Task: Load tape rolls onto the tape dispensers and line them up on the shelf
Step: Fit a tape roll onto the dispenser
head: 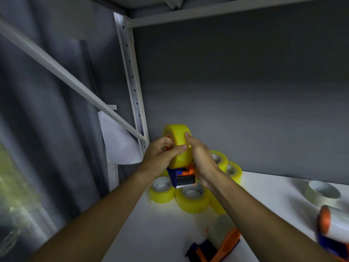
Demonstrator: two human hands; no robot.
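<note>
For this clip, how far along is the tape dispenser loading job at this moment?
Partly done. Two loaded dispensers lie on the shelf: one near the front, one at the right edge. In hand: the left hand and right hand hold a yellow roll on a blue-orange dispenser. Left: loose yellow rolls, a clear roll, and lining up.

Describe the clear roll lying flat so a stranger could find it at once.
Start at the white shelf and go to its far right side. The clear roll lies flat there, core hole up, alone. Unlike the yellow rolls clustered at the left, it is colourless and on no dispenser.
</note>
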